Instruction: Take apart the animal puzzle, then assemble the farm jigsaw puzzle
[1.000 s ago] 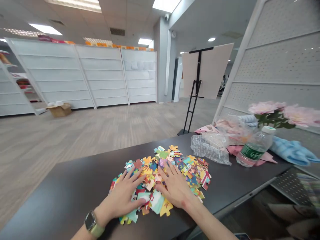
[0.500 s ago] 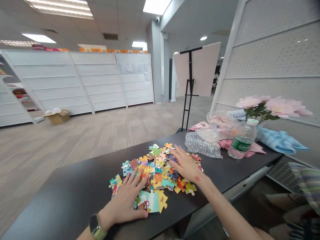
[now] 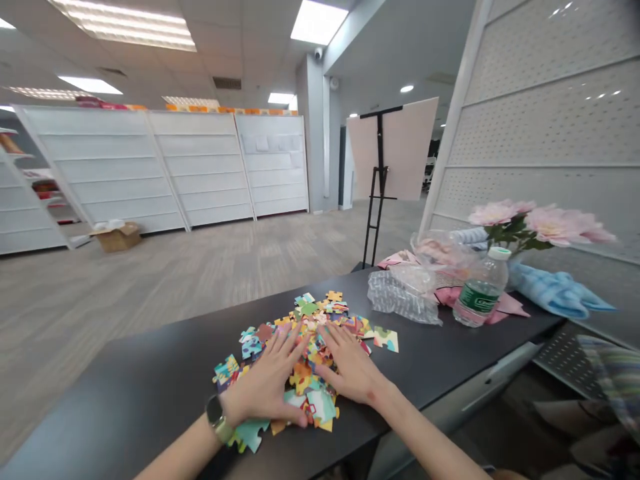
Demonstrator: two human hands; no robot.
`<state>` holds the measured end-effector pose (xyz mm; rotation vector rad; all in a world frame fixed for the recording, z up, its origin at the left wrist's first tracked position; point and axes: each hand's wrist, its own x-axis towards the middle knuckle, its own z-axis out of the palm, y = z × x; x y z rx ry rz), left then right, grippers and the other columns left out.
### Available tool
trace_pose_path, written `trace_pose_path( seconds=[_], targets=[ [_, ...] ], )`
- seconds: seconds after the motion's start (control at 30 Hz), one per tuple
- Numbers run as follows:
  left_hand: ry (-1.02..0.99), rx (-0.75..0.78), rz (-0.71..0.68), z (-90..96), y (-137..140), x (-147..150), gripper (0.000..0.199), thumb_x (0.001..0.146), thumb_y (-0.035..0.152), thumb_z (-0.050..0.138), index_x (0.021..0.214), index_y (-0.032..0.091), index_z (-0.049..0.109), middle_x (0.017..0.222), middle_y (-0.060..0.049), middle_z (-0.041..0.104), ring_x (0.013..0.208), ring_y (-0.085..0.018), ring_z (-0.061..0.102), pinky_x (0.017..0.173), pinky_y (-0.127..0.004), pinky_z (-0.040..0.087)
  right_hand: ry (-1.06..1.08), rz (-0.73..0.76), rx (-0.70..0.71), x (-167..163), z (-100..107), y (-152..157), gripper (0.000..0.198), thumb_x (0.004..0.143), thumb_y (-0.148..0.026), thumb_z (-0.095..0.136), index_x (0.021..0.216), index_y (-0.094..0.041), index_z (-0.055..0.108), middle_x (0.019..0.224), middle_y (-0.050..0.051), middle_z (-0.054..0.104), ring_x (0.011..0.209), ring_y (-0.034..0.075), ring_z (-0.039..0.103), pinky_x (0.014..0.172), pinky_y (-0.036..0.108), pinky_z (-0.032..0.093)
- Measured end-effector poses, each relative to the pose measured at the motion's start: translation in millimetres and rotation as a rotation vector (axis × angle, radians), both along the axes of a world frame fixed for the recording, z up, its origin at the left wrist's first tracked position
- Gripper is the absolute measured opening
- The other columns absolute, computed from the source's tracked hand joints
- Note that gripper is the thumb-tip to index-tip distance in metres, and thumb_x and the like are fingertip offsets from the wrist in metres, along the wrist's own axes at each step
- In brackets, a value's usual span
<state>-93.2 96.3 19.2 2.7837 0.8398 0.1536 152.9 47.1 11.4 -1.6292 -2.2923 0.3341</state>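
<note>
A heap of colourful jigsaw puzzle pieces (image 3: 301,377) lies on the dark table (image 3: 165,363). My left hand (image 3: 267,383) rests palm down on the heap's left side, fingers spread, a watch (image 3: 216,413) on its wrist. On the right side of the heap lies my right hand (image 3: 347,363), flat with its fingers outstretched. Both hands touch pieces without gripping any, and the pieces under the palms are hidden. Loose pieces show around the edges, among them a pale green and cream piece (image 3: 386,339) right of my right hand.
On the table's right stand a water bottle (image 3: 483,290), crumpled bubble wrap (image 3: 400,300), pink flowers (image 3: 545,223) and a blue cloth (image 3: 560,290). An easel (image 3: 377,200) stands beyond the table. Farther off are white shelving panels (image 3: 200,170) and a cardboard box (image 3: 116,237).
My right hand has moved left and nearer to me, sweeping pieces toward my left hand. My left hand has shifted slightly right. The heap is narrower, with pieces pushed out near the front edge.
</note>
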Motion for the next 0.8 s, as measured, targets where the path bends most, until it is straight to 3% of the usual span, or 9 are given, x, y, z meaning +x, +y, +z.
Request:
trace_pose_path(
  seconds=[0.1, 0.23, 0.33, 0.47, 0.57, 0.67, 0.8],
  targets=[
    [0.018, 0.06, 0.075, -3.3, -9.8, -43.5, 0.14, 0.054, 0.091, 0.068, 0.161, 0.028, 0.003, 0.168, -0.015, -0.003, 0.151, -0.048, 0.002, 0.118, -0.069, 0.013, 0.024, 0.069, 0.007, -15.2, 3.9, 3.3, 0.08, 0.094, -0.056, 0.052, 0.159, -0.02, 0.025, 0.166, 0.014, 0.021, 0.154, 0.031, 0.016, 0.124, 0.05, 0.014],
    [0.098, 0.111, 0.23, -27.3, -30.6, -104.5, 0.142, 0.05, 0.089, 0.072, 0.159, 0.036, 0.0, 0.167, -0.013, 0.008, 0.147, -0.056, 0.01, 0.112, -0.078, 0.018, 0.049, 0.138, 0.062, -42.2, 6.0, 8.1, 0.068, 0.097, -0.057, 0.047, 0.154, -0.021, 0.039, 0.161, 0.015, 0.034, 0.149, 0.033, 0.028, 0.123, 0.056, 0.013],
    [0.098, 0.174, 0.323, -47.0, -44.6, -126.7, 0.131, 0.059, 0.084, 0.073, 0.158, 0.039, -0.001, 0.167, -0.011, 0.013, 0.147, -0.055, 0.012, 0.11, -0.077, 0.023, 0.054, 0.184, 0.102, -58.7, 10.9, 9.2, 0.062, 0.099, -0.059, 0.042, 0.148, -0.021, 0.047, 0.157, 0.014, 0.041, 0.146, 0.032, 0.034, 0.122, 0.057, 0.014],
    [0.097, 0.192, 0.334, -58.2, -51.2, -118.7, 0.096, 0.087, 0.064, 0.062, 0.155, 0.046, -0.003, 0.164, -0.003, 0.025, 0.147, -0.049, 0.023, 0.11, -0.074, 0.03, 0.088, 0.234, 0.109, -62.1, 23.6, 0.6, 0.057, 0.101, -0.058, 0.038, 0.148, -0.026, 0.046, 0.155, 0.01, 0.045, 0.145, 0.029, 0.036, 0.123, 0.054, 0.013],
    [0.082, 0.199, 0.309, -54.0, -50.1, -98.6, 0.082, 0.096, 0.05, 0.054, 0.155, 0.047, -0.003, 0.164, 0.0, 0.027, 0.147, -0.044, 0.028, 0.115, -0.067, 0.031, 0.113, 0.245, 0.024, -52.5, 27.3, -14.6, 0.079, 0.091, -0.071, 0.05, 0.155, -0.028, 0.036, 0.164, 0.011, 0.03, 0.151, 0.034, 0.022, 0.123, 0.056, 0.013],
    [0.073, 0.133, 0.15, -40.9, -50.8, -78.2, 0.096, 0.088, 0.064, 0.06, 0.159, 0.041, -0.001, 0.168, -0.006, 0.012, 0.149, -0.047, 0.022, 0.116, -0.067, 0.027, 0.109, 0.275, -0.081, -41.8, 16.9, -34.4, 0.104, 0.075, -0.078, 0.064, 0.159, -0.032, 0.023, 0.168, 0.01, 0.012, 0.153, 0.039, 0.009, 0.123, 0.061, 0.009],
    [0.047, 0.031, 0.025, -19.1, -52.6, -56.3, 0.113, 0.075, 0.083, 0.06, 0.161, 0.036, 0.002, 0.169, -0.009, -0.003, 0.151, -0.049, 0.009, 0.116, -0.069, 0.023, 0.05, 0.216, -0.124, -29.7, -9.7, -59.5, 0.084, 0.088, -0.059, 0.063, 0.159, -0.037, 0.022, 0.167, 0.006, 0.011, 0.153, 0.039, 0.012, 0.122, 0.064, 0.015]
  ],
)
